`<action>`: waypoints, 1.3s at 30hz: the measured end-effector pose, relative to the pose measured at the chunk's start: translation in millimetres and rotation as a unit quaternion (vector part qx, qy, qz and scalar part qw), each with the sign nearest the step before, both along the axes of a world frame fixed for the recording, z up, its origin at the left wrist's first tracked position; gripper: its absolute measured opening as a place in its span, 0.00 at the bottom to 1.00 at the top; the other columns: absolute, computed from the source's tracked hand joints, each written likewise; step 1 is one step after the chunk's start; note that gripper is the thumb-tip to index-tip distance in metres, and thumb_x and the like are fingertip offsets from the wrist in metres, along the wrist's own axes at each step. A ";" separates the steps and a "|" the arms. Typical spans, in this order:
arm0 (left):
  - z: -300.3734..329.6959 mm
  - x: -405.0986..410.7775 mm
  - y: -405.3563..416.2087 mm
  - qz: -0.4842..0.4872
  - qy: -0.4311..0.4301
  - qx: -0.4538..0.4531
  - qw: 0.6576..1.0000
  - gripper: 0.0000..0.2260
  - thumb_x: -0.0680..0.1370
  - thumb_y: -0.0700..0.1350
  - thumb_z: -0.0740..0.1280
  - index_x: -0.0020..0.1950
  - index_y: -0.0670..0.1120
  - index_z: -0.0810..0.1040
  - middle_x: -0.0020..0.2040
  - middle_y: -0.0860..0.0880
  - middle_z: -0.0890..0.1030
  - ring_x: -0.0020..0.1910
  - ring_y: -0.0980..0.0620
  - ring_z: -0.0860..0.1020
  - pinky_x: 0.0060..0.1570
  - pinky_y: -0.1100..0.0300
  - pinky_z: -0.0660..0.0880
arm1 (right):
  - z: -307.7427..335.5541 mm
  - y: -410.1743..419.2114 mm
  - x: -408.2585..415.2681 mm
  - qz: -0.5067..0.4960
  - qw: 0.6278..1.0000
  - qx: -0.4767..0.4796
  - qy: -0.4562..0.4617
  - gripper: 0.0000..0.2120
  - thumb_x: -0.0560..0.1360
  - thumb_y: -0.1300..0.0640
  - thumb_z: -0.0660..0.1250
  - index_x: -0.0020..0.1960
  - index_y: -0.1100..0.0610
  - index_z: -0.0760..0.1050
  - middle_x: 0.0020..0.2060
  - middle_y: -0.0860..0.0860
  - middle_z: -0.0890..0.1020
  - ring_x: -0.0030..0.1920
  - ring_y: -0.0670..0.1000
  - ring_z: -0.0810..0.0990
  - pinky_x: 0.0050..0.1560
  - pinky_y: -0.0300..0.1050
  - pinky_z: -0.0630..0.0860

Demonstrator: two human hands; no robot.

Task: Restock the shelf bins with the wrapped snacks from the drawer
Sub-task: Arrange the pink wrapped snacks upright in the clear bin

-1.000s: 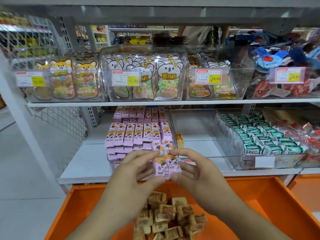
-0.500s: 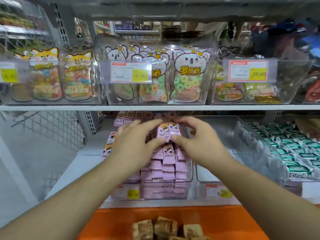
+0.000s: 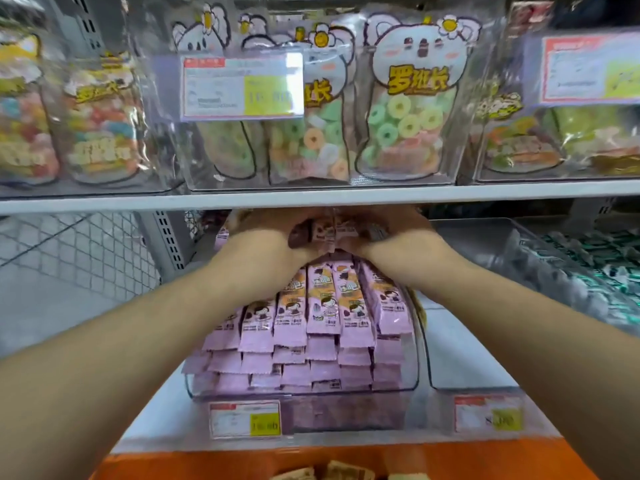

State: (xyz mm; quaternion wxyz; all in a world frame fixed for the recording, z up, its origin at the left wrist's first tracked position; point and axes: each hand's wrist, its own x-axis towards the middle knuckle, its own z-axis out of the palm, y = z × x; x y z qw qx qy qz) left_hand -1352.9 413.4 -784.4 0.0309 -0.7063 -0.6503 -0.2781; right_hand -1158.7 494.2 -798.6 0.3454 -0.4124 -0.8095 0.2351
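Clearly the pink snack packets (image 3: pixel 329 233) are light, soft and crinkly, with slippery film, so they are probably best pinched by the sides as a small bundle. The left hand (image 3: pixel 266 237) and right hand (image 3: pixel 391 237) both clasp a few, deep over the back of the clear bin (image 3: pixel 412 368), just under the upper shelf (image 3: pixel 104 202). Each is a slim lilac wrapper with an orange band and a cartoon child.

pink snack packets (image 3: pixel 322 306) — orange drawer (image 3: pixel 242 462)
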 end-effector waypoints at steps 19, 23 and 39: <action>-1.2 -3.8 7.5 0.004 0.028 -0.086 0.996 0.26 0.81 0.65 0.60 0.80 0.62 0.66 0.80 0.59 0.66 0.79 0.52 0.63 0.79 0.48 0.59 | 4.8 -15.4 8.3 0.009 0.998 -0.062 0.015 0.21 0.79 0.49 0.72 0.70 0.37 0.77 0.65 0.40 0.79 0.57 0.45 0.81 0.54 0.38 0.78; -2.0 -3.8 0.2 -0.003 0.029 -0.081 0.996 0.27 0.81 0.66 0.55 0.81 0.64 0.62 0.81 0.61 0.62 0.81 0.53 0.57 0.80 0.44 0.55 | 8.4 -21.0 13.9 0.016 0.998 -0.066 0.000 0.22 0.80 0.49 0.70 0.72 0.37 0.75 0.64 0.39 0.79 0.56 0.44 0.80 0.48 0.31 0.75; -16.6 62.7 -186.0 -0.057 -0.021 -0.038 0.997 0.24 0.83 0.63 0.54 0.80 0.69 0.58 0.80 0.70 0.50 0.81 0.65 0.44 0.81 0.53 0.44 | 6.1 -173.3 81.4 0.066 0.997 0.006 -0.034 0.21 0.80 0.55 0.72 0.72 0.44 0.77 0.71 0.41 0.75 0.73 0.38 0.67 0.74 0.34 0.61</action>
